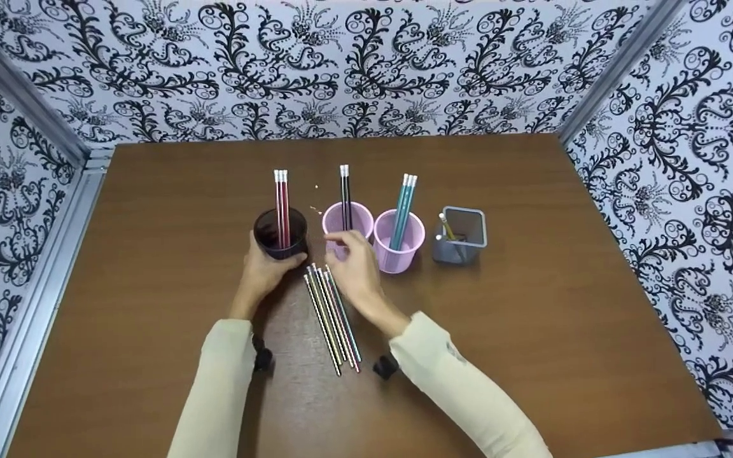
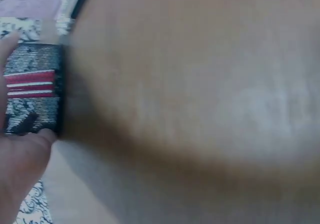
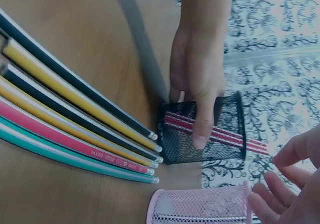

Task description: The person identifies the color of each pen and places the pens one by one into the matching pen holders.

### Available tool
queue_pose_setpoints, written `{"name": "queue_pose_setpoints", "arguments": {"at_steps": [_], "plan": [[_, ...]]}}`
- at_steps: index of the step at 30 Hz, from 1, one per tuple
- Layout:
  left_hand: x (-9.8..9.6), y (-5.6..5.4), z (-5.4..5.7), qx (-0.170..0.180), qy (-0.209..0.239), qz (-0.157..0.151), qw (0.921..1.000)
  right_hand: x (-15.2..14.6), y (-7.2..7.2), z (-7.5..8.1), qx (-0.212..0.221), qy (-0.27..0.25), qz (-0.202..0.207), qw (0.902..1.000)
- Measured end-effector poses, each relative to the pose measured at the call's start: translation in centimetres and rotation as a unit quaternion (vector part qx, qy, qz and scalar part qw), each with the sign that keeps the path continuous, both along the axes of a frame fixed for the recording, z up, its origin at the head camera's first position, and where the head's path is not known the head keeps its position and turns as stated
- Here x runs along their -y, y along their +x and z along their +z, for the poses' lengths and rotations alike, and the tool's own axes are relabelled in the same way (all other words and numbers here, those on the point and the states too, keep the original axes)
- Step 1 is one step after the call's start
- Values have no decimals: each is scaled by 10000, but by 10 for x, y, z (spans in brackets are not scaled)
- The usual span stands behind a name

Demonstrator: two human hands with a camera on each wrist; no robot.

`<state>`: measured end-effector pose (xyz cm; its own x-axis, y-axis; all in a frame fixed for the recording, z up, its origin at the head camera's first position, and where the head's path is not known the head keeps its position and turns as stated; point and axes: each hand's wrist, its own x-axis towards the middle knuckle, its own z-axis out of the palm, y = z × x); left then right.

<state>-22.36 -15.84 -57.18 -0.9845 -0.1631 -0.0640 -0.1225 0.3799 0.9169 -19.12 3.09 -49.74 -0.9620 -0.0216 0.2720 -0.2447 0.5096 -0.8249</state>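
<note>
My left hand (image 1: 265, 273) grips the black cup (image 1: 266, 230), my right hand (image 1: 357, 264) curls loosely, empty; only the right wrist view shows the loose red pencil (image 3: 107, 157) lettered.

I read a row of four on the table (image 1: 551, 356), left to right: first cup (image 1: 301, 222), second cup (image 1: 362, 219), third cup (image 1: 395, 261), end holder (image 1: 476, 230). Pencils (image 1: 403, 210) in all three cups. Left hand (image 1: 263, 273) around first cup; right hand (image 1: 357, 267) near second. Loose pencils (image 1: 333, 318) lie before the row. Wall (image 1: 366, 63) behind.
</note>
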Motion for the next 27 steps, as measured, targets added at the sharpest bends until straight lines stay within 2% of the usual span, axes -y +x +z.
{"name": "queue_pose_setpoints", "arguments": {"at_steps": [3,7,9,11,14,16,20,27], "plan": [[-1,2,3,-73,-168,-28,9998,-9,11,-6,198,-246,-177,9993],[-3,9,6,-370,-438,27,9984,-15,26,-21,372,-286,-406,9981],[-4,17,10,-200,-584,221,9978,-17,31,-29,394,-252,-478,9978],[-7,26,13,72,-648,548,9964,-19,32,-37,438,-268,-540,9972],[-16,44,15,532,-626,1042,9912,-22,30,-46,576,-308,-612,9960],[-26,55,12,615,-651,1181,9890,-24,26,-51,682,-310,-650,9951],[-48,71,6,595,-742,1042,9900,-26,17,-56,875,-196,-594,9942],[-69,79,9,852,-777,840,9898,-21,0,-62,1345,-97,-275,9905]]}}
